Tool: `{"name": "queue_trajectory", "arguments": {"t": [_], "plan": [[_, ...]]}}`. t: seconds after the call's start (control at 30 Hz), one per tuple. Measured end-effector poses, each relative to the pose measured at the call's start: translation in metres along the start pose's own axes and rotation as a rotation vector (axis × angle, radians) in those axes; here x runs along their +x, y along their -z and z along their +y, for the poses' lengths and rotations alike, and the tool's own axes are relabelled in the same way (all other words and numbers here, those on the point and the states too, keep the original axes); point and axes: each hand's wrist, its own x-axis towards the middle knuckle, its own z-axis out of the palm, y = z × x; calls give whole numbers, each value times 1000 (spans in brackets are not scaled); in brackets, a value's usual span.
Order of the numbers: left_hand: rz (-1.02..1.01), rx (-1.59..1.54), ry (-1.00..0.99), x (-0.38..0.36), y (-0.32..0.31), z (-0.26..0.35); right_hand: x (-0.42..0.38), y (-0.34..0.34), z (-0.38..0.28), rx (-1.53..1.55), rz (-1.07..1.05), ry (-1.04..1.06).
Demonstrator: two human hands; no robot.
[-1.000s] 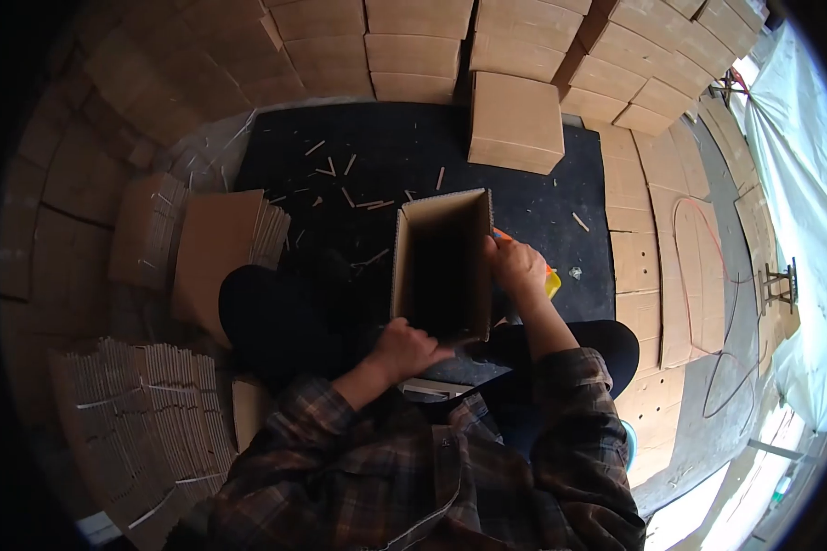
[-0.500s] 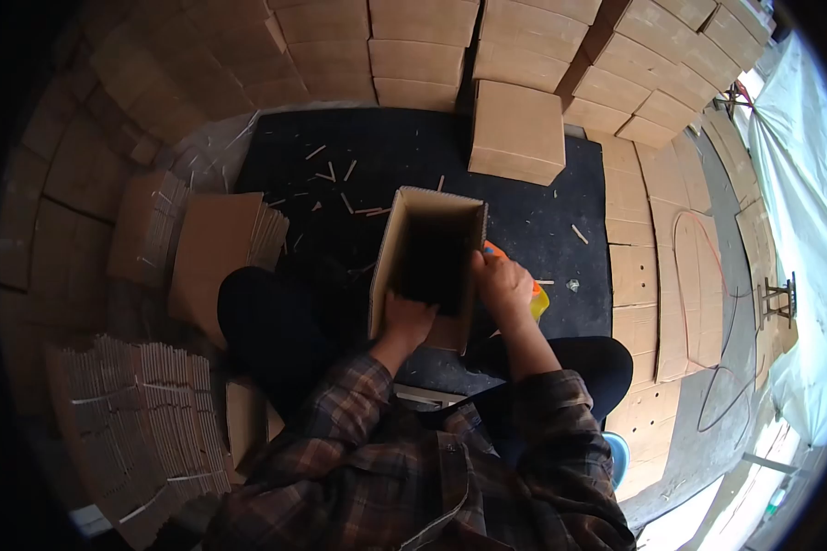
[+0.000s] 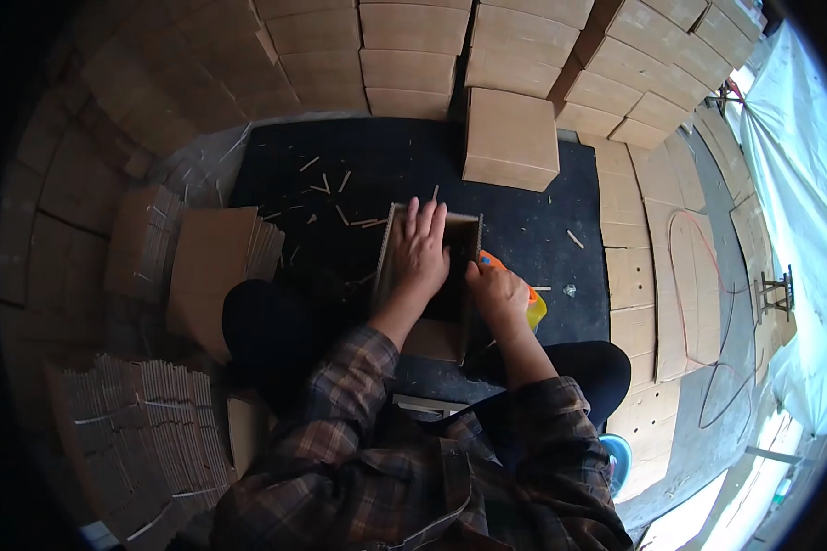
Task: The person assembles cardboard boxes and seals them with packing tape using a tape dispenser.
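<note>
An open-topped cardboard box (image 3: 436, 342) stands between my knees on the black mat, its inside in deep shadow. My left hand (image 3: 420, 250) is over the box's opening, fingers stretched out flat toward the far rim and overlapping the left wall. At the right wall, my right hand (image 3: 501, 294) is closed around the edge, thumb side toward the opening. Just beyond my right hand lies an orange and yellow object (image 3: 535, 310), partly hidden by that hand.
A closed cardboard box (image 3: 511, 138) sits on the black mat (image 3: 340, 151) ahead, before tall box stacks (image 3: 413, 69). Wood-coloured strips (image 3: 343, 181) litter the mat. Bundled flat cardboard (image 3: 147, 441) lies at left; a blue basin (image 3: 618, 464) stands at right.
My left hand has come up out of the box's near inside and moved forward over the opening, its fingers now straightened. My right hand stays at the right wall.
</note>
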Motion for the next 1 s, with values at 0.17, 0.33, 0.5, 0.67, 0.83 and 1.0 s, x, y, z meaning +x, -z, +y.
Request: {"name": "queue_trajectory", "arguments": {"t": [0.17,0.33,0.5,0.67,0.83,1.0], "plan": [[-200,52,107,-61,-43,-18,0,9,-7,-17,-42,-20],[-316,-332,388,-11,-59,-13,0,9,-10,-41,-48,-4],[-614,-750,379,29,-24,7,1,10,-14,-36,-86,-2],[-610,-853,589,25,-36,-16,-3,25,1,-21,-73,105],[-400,-910,741,-6,-65,-42,16,7,9,-56,-217,38],[-455,-284,452,-8,-9,-26,26,-10,2,-54,-284,48]]}}
